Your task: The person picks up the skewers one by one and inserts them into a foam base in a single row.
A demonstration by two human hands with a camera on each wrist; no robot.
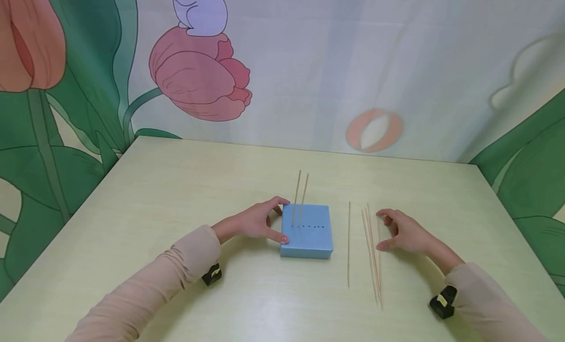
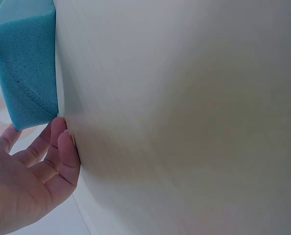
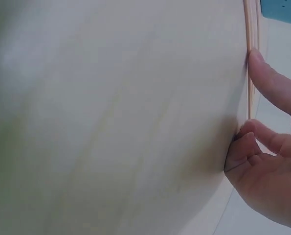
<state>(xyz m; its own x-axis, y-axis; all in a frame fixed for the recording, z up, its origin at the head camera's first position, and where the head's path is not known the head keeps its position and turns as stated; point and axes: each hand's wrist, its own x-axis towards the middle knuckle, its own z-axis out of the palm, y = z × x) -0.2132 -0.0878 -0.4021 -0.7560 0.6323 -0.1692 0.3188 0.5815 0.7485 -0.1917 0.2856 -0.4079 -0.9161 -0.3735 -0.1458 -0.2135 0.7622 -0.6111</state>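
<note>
A blue foam block (image 1: 306, 231) (image 2: 28, 63) lies mid-table with two thin wooden sticks (image 1: 300, 199) standing upright in its left end, beside a row of small holes. My left hand (image 1: 277, 222) (image 2: 33, 181) grips the block's left side, thumb at the near corner and fingers at the far corner. To the right, several loose sticks (image 1: 372, 253) (image 3: 249, 29) lie side by side on the table, and a single stick (image 1: 348, 244) lies apart, nearer the block. My right hand (image 1: 383, 230) (image 3: 272, 166) rests at the bundle's right edge, with index tip and thumb touching the sticks.
The pale yellow-green table (image 1: 176, 195) is backed by a cloth printed with flowers and leaves (image 1: 198, 72). Black wrist cameras sit on both sleeves (image 1: 212, 274) (image 1: 443, 301). The block's corner shows in the right wrist view (image 3: 282, 10).
</note>
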